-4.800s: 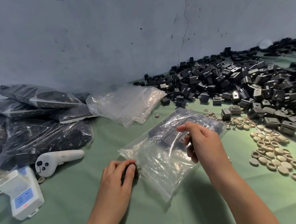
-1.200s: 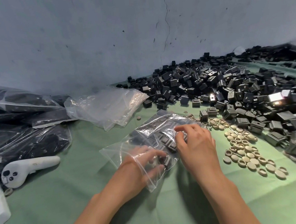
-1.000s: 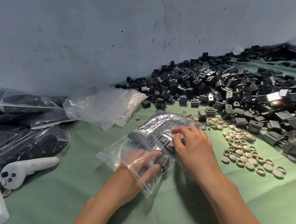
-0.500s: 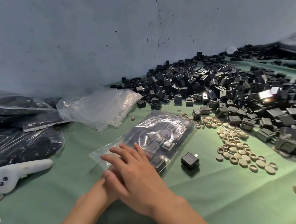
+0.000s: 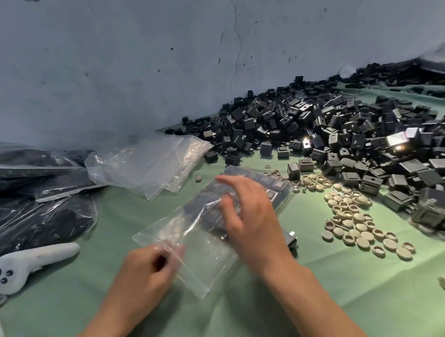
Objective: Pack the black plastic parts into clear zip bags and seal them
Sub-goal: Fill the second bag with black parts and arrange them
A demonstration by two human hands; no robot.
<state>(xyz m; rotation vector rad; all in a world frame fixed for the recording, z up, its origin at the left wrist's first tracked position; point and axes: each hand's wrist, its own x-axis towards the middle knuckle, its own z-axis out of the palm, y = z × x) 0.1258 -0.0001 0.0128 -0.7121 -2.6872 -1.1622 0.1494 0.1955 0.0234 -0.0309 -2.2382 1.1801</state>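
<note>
Clear zip bag (image 5: 203, 259), partly filled with black square plastic parts (image 5: 208, 216), lies flat on the green cloth-covered table (image 5: 352, 295), centre, near the person. Left hand (image 5: 147, 270): fingers curled, pinching the bag's near-left edge; blur hides the exact grip. Right hand (image 5: 252, 218): fingers loosely spread, resting on the bag over the parts. One loose black part (image 5: 291, 240) lies just beside the right wrist. Large heap of loose black parts (image 5: 343, 131) sits right rear; round beige caps (image 5: 353, 220) lie between heap and bag.

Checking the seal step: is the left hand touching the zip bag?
Touching. The head view shows the left hand pinching the zip bag at its near edge.
</note>
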